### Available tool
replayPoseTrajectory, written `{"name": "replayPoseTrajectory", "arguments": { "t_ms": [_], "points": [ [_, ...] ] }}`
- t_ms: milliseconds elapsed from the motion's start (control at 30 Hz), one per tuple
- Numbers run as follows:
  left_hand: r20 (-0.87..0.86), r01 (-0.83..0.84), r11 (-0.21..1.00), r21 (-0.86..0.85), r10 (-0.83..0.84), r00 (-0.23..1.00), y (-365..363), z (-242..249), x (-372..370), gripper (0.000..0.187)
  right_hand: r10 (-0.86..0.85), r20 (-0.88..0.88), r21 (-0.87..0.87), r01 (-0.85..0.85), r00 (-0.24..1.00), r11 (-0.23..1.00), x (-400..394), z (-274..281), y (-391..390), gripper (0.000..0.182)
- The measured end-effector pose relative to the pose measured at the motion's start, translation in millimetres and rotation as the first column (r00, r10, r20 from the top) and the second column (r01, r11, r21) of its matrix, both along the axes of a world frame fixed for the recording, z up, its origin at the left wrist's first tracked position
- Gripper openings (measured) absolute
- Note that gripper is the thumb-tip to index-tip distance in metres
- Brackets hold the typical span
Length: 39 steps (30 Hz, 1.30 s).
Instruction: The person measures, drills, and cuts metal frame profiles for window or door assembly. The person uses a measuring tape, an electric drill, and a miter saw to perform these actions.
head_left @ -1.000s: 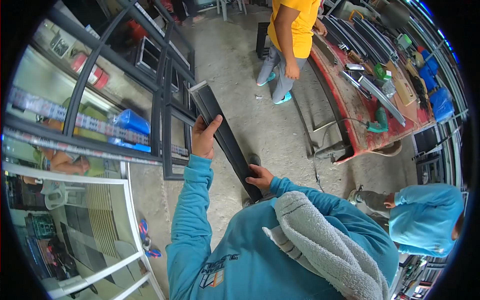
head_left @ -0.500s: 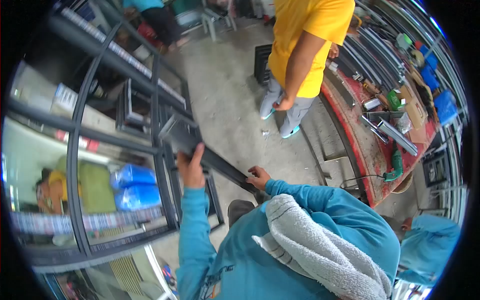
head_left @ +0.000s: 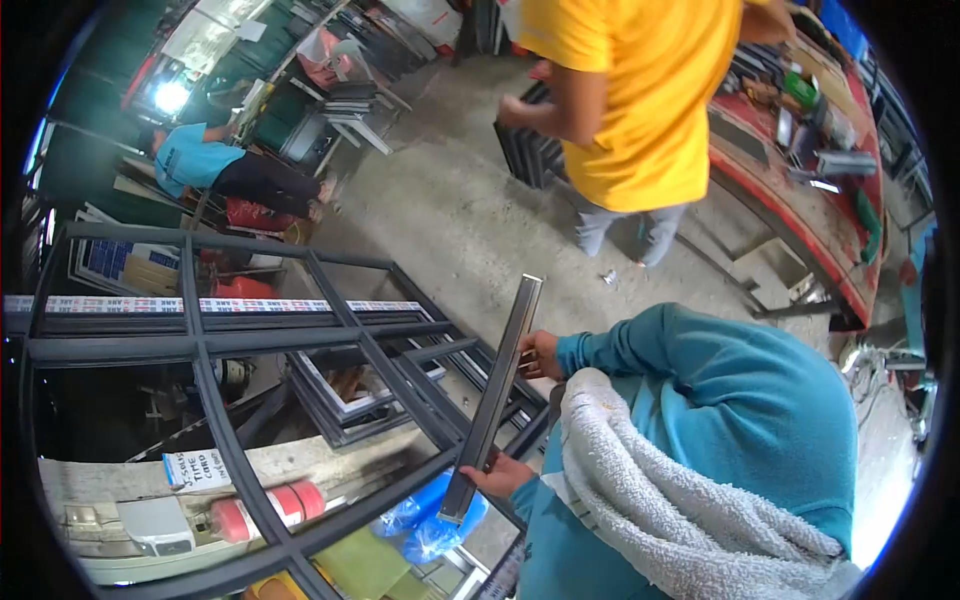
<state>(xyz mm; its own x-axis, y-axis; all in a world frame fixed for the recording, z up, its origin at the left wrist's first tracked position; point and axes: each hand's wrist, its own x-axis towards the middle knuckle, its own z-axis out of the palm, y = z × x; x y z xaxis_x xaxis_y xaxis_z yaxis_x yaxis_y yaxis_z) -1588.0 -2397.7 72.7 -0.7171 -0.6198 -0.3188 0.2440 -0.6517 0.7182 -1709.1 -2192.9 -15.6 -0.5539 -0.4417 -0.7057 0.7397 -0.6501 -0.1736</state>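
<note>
A long dark metal profile bar [head_left: 490, 400] stretches in front of my body, its pale cut end pointing up and away. My right hand [head_left: 541, 355] is closed around its upper part. Lower down, near the other end, my left hand [head_left: 500, 475] grips it with the fingers wrapped at its edge. Below and left of the bar lies a large dark window frame [head_left: 280, 345] divided by several crossing bars; the bar's lower end overlaps it in this view.
A person in a yellow shirt [head_left: 640, 110] stands ahead, beside a red worktable [head_left: 800, 235] with tools. Another person in blue [head_left: 195, 160] is at the far left. Under the frame show a red-and-white roll [head_left: 268, 510] and blue plastic bundles [head_left: 437, 535]. Dark frames [head_left: 527, 150] lean behind the yellow shirt.
The bar has swung to point away from me, and both hands now grip it; the left hand came down and closer. My view has turned left, and the person in yellow has turned.
</note>
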Motion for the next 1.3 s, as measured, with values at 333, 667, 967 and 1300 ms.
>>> {"name": "replayPoseTrajectory", "arguments": {
  "t_ms": [333, 667, 967, 1300],
  "points": [
    [-0.064, 0.37, 0.902, 0.223, -0.366, 0.929, -56, 10, -181, 0.052, 0.071, -0.578, 0.35, 0.168, 0.813, 0.922, -213, 130, -31, 0.039],
    [0.277, 0.814, 0.495, 0.304, -0.863, 0.422, -45, -79, -382, 0.027, 0.472, -0.704, 0.696, 0.383, 0.531, 0.608, -410, 131, 18, 0.041],
    [0.414, 0.81, 0.578, -0.104, -0.715, 0.563, 4, 13, -602, 0.019, 0.542, -0.702, 0.708, 0.37, 0.462, 0.602, -594, 144, 31, 0.044],
    [0.612, 0.963, 0.123, -0.238, -0.751, 0.247, -4, -36, -779, 0.021, 0.399, -0.714, 0.689, 0.478, 0.575, 0.544, -695, 129, 86, 0.054]
  ]
}}
